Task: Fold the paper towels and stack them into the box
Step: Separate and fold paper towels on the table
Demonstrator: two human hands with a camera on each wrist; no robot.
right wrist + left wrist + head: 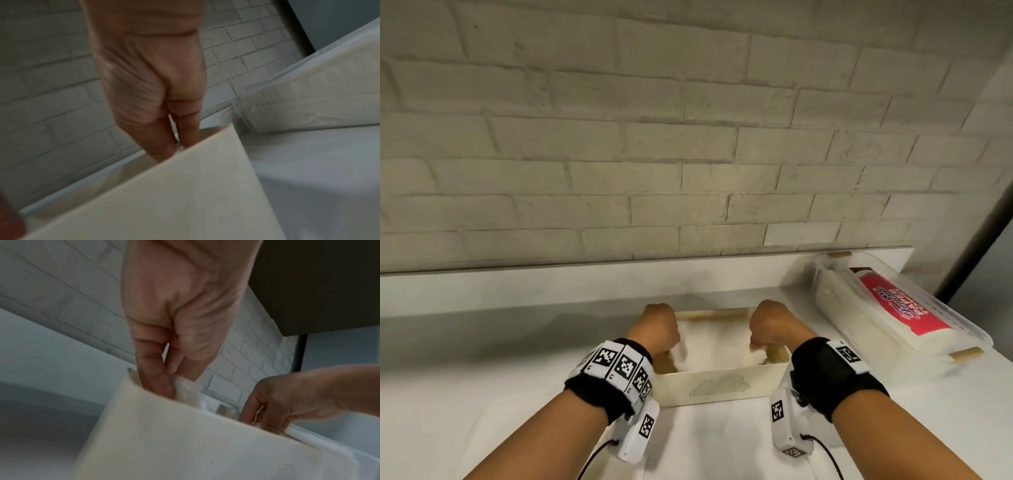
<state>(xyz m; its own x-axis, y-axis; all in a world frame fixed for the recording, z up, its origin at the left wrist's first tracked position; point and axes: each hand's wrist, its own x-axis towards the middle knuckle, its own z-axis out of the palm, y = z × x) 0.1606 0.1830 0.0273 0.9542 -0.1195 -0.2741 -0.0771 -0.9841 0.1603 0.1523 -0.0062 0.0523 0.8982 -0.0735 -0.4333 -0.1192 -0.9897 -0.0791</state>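
A cream box (722, 385) with wooden handle rods stands on the white counter in front of me. A white folded paper towel (717, 346) lies inside it. My left hand (659, 329) reaches down into the box's left side and pinches a corner of the paper towel (188, 390) between thumb and fingers. My right hand (768, 327) dips into the right side, its fingers curled on the towel's other edge (755, 358). In the right wrist view the box wall (185, 186) hides my right hand's fingertips (164, 146).
A clear plastic bin (893, 308) holding a pack of paper with a pink label (904, 303) lies at the back right of the counter (482, 394). A white brick wall (654, 137) rises right behind the counter.
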